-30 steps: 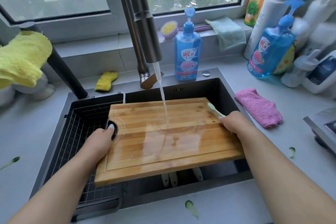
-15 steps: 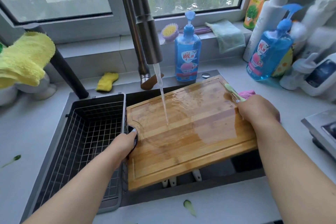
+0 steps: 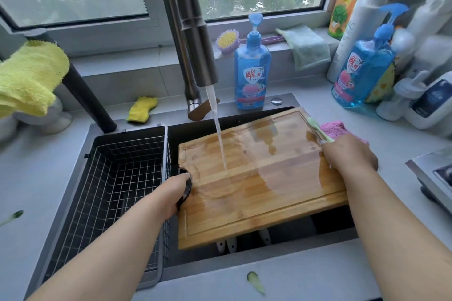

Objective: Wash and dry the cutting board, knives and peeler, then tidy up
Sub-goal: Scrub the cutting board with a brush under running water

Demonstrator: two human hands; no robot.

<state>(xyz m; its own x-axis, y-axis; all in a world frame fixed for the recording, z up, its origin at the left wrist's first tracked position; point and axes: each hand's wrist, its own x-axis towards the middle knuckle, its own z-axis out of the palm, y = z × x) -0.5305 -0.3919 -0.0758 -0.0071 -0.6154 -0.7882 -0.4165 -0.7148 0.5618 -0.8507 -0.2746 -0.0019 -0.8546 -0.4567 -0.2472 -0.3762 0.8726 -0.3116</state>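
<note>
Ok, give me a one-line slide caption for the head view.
Both hands, left and right, hold the cutting board under the running tap over the sink.

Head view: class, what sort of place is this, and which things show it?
Most likely a home kitchen: a sink with a running tap, dish soap behind it, and both hands holding a cutting board under the water.

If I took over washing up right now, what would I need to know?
Left hand grips the cutting board at its finger hole. Right hand holds the board's far right edge together with a pale green handle; what tool it is can't be told. The board sits over the sink, wet, tap water running on it. White handles lie below it in the sink. Left: finish rinsing, wash those, dry, tidy.
</note>
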